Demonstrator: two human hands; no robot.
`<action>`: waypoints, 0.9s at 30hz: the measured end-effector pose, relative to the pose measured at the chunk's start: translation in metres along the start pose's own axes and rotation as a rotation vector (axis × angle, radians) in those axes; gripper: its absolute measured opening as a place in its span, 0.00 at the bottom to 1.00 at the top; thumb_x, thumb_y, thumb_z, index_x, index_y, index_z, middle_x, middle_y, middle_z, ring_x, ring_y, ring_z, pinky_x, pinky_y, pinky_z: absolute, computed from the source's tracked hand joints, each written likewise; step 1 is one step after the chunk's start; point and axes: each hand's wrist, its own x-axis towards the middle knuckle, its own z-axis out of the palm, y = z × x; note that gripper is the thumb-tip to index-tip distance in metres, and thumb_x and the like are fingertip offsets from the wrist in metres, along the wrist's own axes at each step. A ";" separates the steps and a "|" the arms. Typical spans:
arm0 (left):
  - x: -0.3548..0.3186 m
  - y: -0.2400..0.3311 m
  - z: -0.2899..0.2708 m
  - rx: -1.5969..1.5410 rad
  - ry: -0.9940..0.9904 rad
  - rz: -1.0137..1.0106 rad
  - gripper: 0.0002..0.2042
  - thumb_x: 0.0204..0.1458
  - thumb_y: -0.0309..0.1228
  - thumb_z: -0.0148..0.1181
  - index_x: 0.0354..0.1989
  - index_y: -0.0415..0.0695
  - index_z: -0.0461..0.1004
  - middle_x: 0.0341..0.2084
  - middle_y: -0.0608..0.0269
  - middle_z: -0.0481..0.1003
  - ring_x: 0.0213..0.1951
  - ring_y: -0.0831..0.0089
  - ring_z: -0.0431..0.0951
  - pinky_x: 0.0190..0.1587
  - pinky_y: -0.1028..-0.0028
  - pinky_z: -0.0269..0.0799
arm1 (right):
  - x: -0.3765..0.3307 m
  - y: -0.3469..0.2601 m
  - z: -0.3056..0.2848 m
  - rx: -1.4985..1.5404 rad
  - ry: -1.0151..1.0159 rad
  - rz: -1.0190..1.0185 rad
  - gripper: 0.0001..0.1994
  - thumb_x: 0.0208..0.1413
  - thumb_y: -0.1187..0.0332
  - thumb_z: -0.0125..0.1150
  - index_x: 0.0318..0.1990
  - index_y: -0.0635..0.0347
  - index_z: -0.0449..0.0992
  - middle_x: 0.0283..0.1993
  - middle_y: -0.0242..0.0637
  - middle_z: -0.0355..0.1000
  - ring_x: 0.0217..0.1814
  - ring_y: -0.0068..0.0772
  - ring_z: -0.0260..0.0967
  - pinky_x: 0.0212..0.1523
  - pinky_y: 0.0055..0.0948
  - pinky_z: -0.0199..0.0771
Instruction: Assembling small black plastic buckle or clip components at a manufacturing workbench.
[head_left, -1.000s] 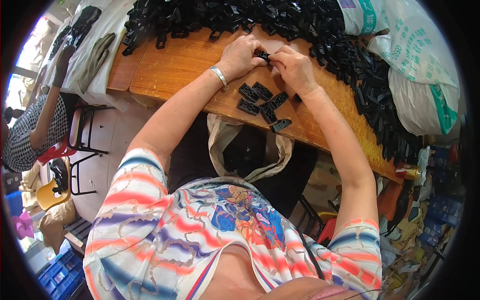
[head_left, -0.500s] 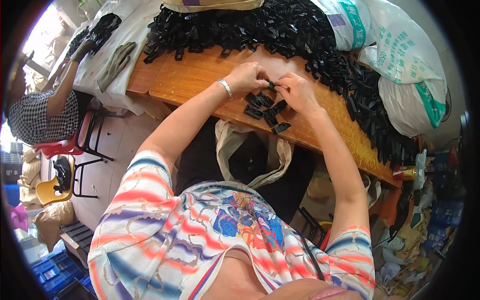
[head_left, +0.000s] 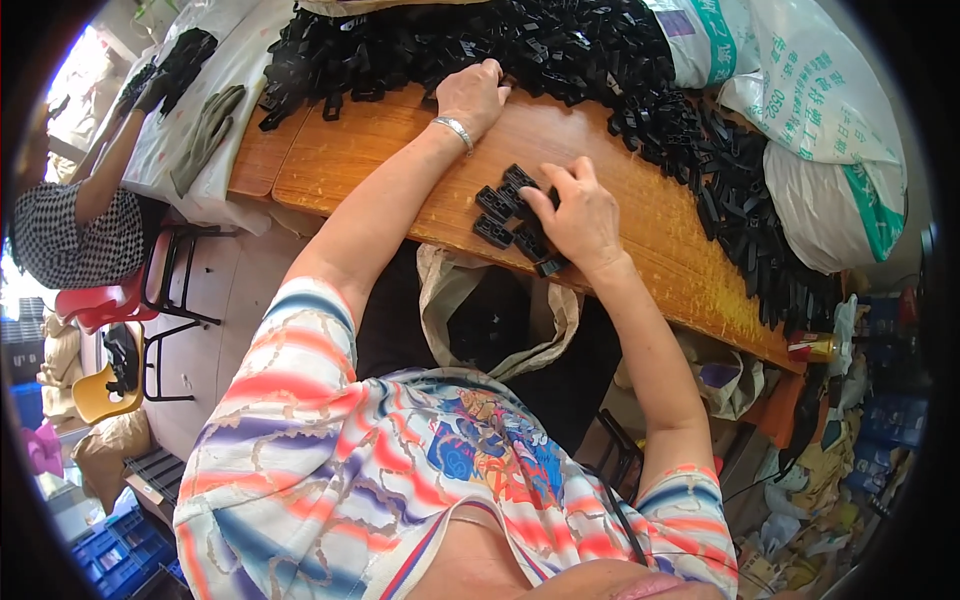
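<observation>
On the wooden table [head_left: 360, 160], a small cluster of flat, rectangular black plastic clips [head_left: 497, 218] lies near the front edge. The right hand [head_left: 580, 215] rests on them, fingers bent, holding nothing visibly. The left hand [head_left: 472, 95] reaches into the large heap of black plastic parts [head_left: 560, 50]; its grip is hidden.
</observation>
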 end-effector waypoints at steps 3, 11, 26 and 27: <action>-0.003 0.000 0.009 -0.003 0.059 0.030 0.17 0.52 0.42 0.64 0.46 0.47 0.74 0.39 0.59 0.79 0.42 0.58 0.80 0.43 0.63 0.76 | -0.004 -0.006 0.006 0.049 0.013 -0.059 0.16 0.50 0.57 0.68 0.42 0.56 0.78 0.43 0.43 0.67 0.42 0.47 0.73 0.39 0.42 0.76; -0.001 0.005 0.014 0.017 0.158 0.081 0.13 0.51 0.39 0.64 0.43 0.48 0.76 0.39 0.60 0.78 0.42 0.59 0.80 0.42 0.64 0.77 | -0.008 -0.009 0.003 0.126 0.034 -0.183 0.12 0.48 0.63 0.70 0.37 0.59 0.78 0.40 0.40 0.66 0.40 0.43 0.72 0.37 0.39 0.75; -0.075 0.003 -0.021 -0.189 0.113 0.414 0.06 0.47 0.28 0.66 0.31 0.44 0.76 0.37 0.59 0.72 0.44 0.60 0.72 0.45 0.65 0.73 | 0.057 0.053 -0.003 0.061 0.127 -0.134 0.08 0.54 0.66 0.64 0.41 0.54 0.80 0.38 0.41 0.73 0.33 0.45 0.76 0.35 0.39 0.76; -0.074 0.003 -0.019 -0.187 0.113 0.412 0.06 0.47 0.28 0.66 0.31 0.44 0.76 0.37 0.59 0.72 0.44 0.60 0.72 0.45 0.65 0.73 | 0.077 0.062 0.004 0.003 0.161 -0.117 0.10 0.54 0.66 0.64 0.43 0.53 0.80 0.41 0.42 0.73 0.36 0.46 0.76 0.37 0.40 0.77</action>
